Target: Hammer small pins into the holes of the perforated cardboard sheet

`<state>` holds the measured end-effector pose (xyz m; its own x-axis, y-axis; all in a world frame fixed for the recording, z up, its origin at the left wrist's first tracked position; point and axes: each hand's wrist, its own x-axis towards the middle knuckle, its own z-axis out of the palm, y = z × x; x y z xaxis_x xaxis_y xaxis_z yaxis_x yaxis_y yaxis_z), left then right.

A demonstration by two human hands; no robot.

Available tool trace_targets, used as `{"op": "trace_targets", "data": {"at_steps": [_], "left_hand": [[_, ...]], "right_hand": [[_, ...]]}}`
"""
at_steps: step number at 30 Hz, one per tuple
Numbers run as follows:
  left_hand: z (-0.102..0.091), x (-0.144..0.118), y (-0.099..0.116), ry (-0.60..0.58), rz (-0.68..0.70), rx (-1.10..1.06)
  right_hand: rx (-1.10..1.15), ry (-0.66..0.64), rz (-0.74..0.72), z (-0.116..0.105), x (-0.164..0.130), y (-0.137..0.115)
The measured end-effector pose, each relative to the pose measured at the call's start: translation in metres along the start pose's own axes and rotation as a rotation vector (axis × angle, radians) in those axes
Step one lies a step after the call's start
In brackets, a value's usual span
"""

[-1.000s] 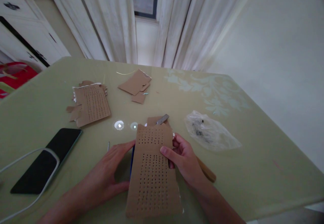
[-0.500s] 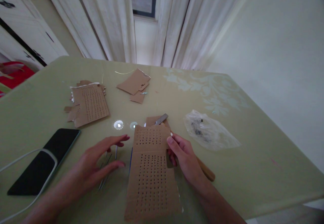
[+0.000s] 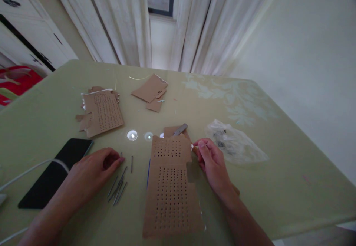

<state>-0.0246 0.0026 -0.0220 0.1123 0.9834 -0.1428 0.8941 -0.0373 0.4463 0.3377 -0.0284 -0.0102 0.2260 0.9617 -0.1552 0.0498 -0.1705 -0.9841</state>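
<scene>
A brown cardboard sheet with rows of punched holes lies before me on the table. Left of it, my left hand has thumb and fingers pinched together, a nail's end seeming to show at their tips. Several loose nails lie just beside that hand, and a single nail lies nearer the cardboard. My right hand is at the sheet's upper right edge, its fingers closed in a pinch on something thin, mostly hidden. Behind the sheet shows the metal head of a hammer; its wooden handle runs under my right hand.
A stack of punched cardboard lies at the left, with more cardboard pieces farther back. A dark phone or tablet with a white cable is at the near left. To the right lies a clear plastic bag with small dark contents.
My left hand has drawn back left from the cardboard and closed from spread fingers to a pinch. My right hand has moved right, off the sheet's edge. The view has shifted slightly.
</scene>
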Motion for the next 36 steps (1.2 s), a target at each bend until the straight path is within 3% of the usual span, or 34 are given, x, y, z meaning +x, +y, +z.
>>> {"op": "trace_targets", "data": {"at_steps": [8,12,15,18,21,24,29,36], "left_hand": [[0.018,-0.004,-0.01,0.229,0.257,-0.091],[0.015,-0.002,-0.001,0.278,0.19,-0.135],[0.003,-0.009,0.021,0.313,0.16,-0.202],[-0.012,-0.02,0.058,0.326,0.298,-0.367],[-0.014,-0.022,0.09,0.37,0.317,-0.516],[0.004,-0.013,0.102,0.422,0.202,-0.713],[0.046,-0.009,0.097,0.433,0.017,-0.882],[0.056,-0.019,0.103,0.432,0.033,-0.898]], "right_hand": [[-0.082,0.027,-0.086,-0.001,0.002,-0.003],[-0.133,0.05,-0.128,-0.004,0.004,-0.002],[-0.199,0.07,-0.164,-0.006,0.005,-0.003],[-0.259,0.083,-0.199,-0.007,0.006,-0.005],[-0.257,0.025,-0.197,-0.007,0.004,-0.006],[-0.191,-0.053,-0.153,-0.006,0.003,-0.006],[-0.008,-0.156,-0.016,0.003,0.002,-0.002],[0.185,-0.177,0.103,0.017,-0.004,0.003]]}}
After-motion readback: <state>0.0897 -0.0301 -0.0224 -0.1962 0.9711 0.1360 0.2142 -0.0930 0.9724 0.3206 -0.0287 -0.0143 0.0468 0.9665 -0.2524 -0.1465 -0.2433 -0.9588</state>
